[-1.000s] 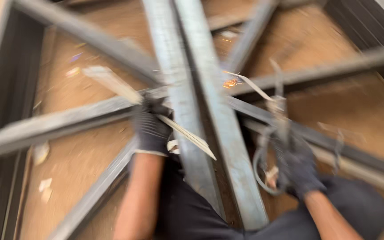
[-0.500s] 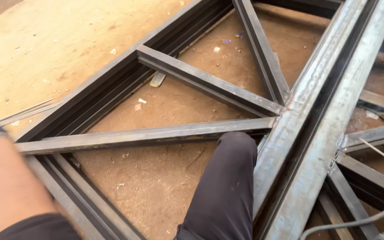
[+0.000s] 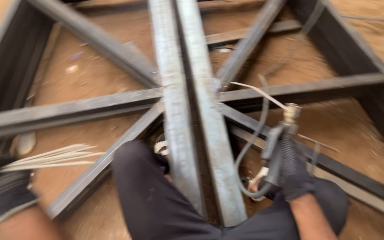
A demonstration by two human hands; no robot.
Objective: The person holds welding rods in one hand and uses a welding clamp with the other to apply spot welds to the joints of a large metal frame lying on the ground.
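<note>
Rods (image 3: 52, 156) fill our clenched left hand (image 3: 1, 186) at eight o'clock; our right hand (image 3: 292, 171) grips the electrode holder (image 3: 278, 142), steel frame (image 3: 192, 111) joints apparently unwelded.

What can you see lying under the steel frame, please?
Under the steel frame lies bare brown dirt ground with a few pale scraps. The person's dark-trousered knee covers the ground near the centre, so nothing shows there.

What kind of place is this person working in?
Most likely a metal workshop or building yard. A big frame of steel bars lies flat on a dirt floor, the gloved right hand holds a welding holder, and the gloved left hand holds thin rods.
</note>
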